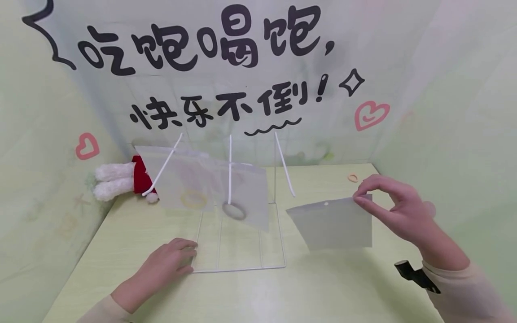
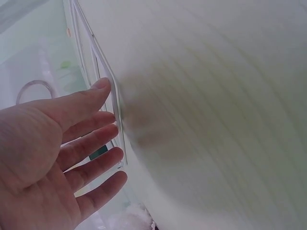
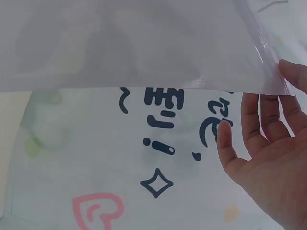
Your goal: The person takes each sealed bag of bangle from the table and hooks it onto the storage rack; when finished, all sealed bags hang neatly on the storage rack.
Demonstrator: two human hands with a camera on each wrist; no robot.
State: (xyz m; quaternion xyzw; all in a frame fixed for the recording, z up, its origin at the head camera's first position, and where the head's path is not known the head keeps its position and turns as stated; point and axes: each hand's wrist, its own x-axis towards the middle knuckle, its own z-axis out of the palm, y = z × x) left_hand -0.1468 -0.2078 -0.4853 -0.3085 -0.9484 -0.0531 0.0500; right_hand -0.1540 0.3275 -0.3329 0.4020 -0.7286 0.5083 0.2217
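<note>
My right hand (image 1: 397,208) pinches the top right corner of a translucent plastic bag (image 1: 339,226) with a small hole in its top strip. The bag hangs above the table, right of a white wire rack (image 1: 239,270). Against the left edge of the rack's base rest the fingertips of my left hand (image 1: 165,262); in the left wrist view its fingers (image 2: 91,143) are nearly straight. Two similar bags hang at the rack's prongs: the left bag (image 1: 165,179) shows a yellow ring (image 1: 194,199), the middle bag (image 1: 254,188) a grey ring (image 1: 234,211). The right prong (image 1: 285,168) is bare.
A small orange ring (image 1: 352,178) lies at the back right of the table (image 1: 323,287). At the back left lies a plush toy (image 1: 117,179) with white legs and red clothing. A printed curtain (image 1: 250,148) stands behind the table, with pale sheets on both sides.
</note>
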